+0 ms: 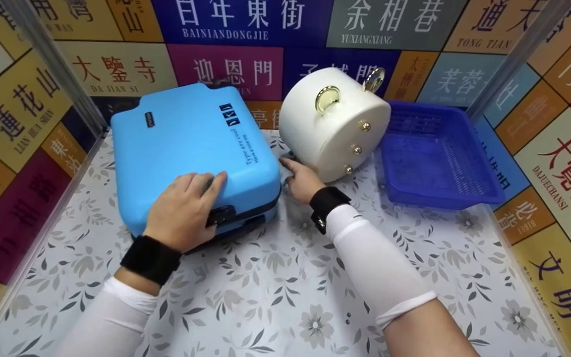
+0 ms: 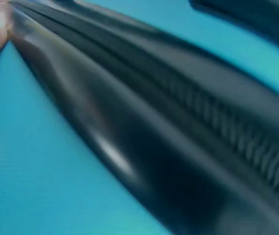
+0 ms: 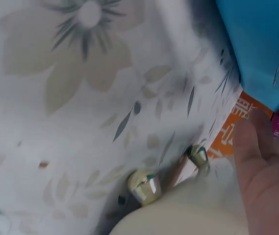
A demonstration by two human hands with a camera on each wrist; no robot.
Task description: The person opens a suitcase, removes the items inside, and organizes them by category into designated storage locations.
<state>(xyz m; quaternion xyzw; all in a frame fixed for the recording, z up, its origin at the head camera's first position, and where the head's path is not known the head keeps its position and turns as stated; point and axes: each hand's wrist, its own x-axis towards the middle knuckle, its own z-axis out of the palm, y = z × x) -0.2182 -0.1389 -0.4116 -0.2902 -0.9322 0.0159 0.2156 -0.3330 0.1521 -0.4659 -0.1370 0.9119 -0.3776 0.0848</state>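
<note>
A light blue suitcase (image 1: 191, 134) lies on the floral surface, its black zip seam (image 2: 129, 112) filling the left wrist view. My left hand (image 1: 181, 208) grips its near edge, fingers over the top and thumb down by the black side handle (image 1: 221, 215). My right hand (image 1: 305, 181) reaches into the gap between the suitcase and a round white bag (image 1: 325, 124), index finger stretched forward. The bag leans with its gold-studded base facing right and its gold ring handles up. Whether the right hand touches the bag cannot be told.
A blue plastic basket (image 1: 444, 198) stands to the right of the white bag. Printed panels (image 1: 226, 64) with place names wall in the back and both sides. Floral-patterned covering (image 1: 275, 302) spreads across the near part of the surface.
</note>
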